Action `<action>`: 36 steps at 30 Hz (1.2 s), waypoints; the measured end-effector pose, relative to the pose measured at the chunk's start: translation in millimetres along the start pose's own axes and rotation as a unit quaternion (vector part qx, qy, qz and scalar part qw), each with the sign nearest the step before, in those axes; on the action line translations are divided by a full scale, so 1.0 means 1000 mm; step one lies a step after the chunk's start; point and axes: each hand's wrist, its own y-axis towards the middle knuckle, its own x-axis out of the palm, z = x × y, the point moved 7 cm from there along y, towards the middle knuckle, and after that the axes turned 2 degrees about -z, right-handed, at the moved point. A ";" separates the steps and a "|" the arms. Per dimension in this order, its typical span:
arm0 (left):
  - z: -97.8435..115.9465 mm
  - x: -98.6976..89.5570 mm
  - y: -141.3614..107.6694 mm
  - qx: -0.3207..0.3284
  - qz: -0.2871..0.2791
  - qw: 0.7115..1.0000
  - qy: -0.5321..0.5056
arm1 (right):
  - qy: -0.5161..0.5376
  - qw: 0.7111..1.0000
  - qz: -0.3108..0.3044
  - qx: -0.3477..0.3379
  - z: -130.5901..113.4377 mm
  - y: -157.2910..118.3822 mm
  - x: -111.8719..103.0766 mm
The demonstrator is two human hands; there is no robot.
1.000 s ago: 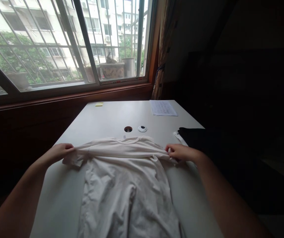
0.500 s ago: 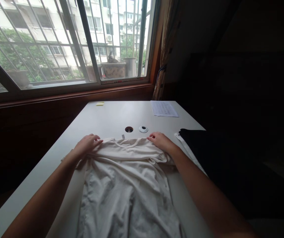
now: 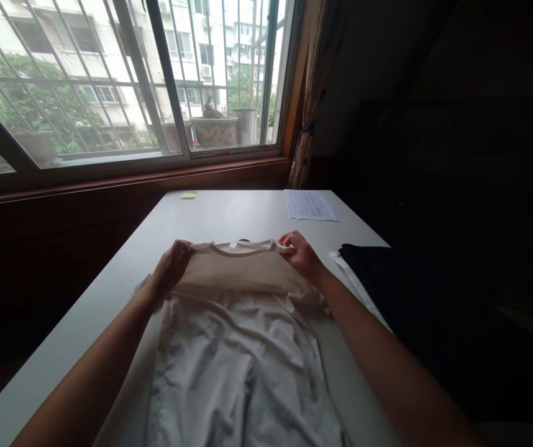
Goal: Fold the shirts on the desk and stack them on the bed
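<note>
A white T-shirt (image 3: pixel 243 347) lies on the table with its neckline at the far end and its body stretching toward me, wrinkled. My left hand (image 3: pixel 174 264) is closed on the shirt's left shoulder. On the other side of the collar, my right hand (image 3: pixel 300 253) pinches the right shoulder. Between the two hands the upper part is raised a little off the table and pulled fairly taut. A small white label shows at the back of the neck. The sleeves hang partly hidden under my wrists.
The white table (image 3: pixel 229 214) carries a printed paper sheet (image 3: pixel 312 205) and a yellow sticky note (image 3: pixel 189 195) at its far edge. Dark folded fabric (image 3: pixel 373 267), with something white under it, lies along the right side. A barred window (image 3: pixel 122 81) and a tied curtain (image 3: pixel 304 146) stand beyond.
Both hands have gone from resting on the shoulders to gripping them. The shirt's upper edge has risen, now covering most of the table's round holes.
</note>
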 end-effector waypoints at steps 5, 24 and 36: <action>0.007 0.025 -0.011 0.078 -0.140 0.987 -0.004 | 0.025 0.955 -0.264 0.132 0.020 -0.023 0.030; 0.002 0.025 0.007 0.090 -0.080 0.992 0.021 | -0.031 0.992 -0.119 0.011 0.001 -0.009 0.022; 0.001 0.031 0.051 0.057 0.008 0.990 0.128 | -0.295 0.954 0.054 0.021 0.021 0.039 0.017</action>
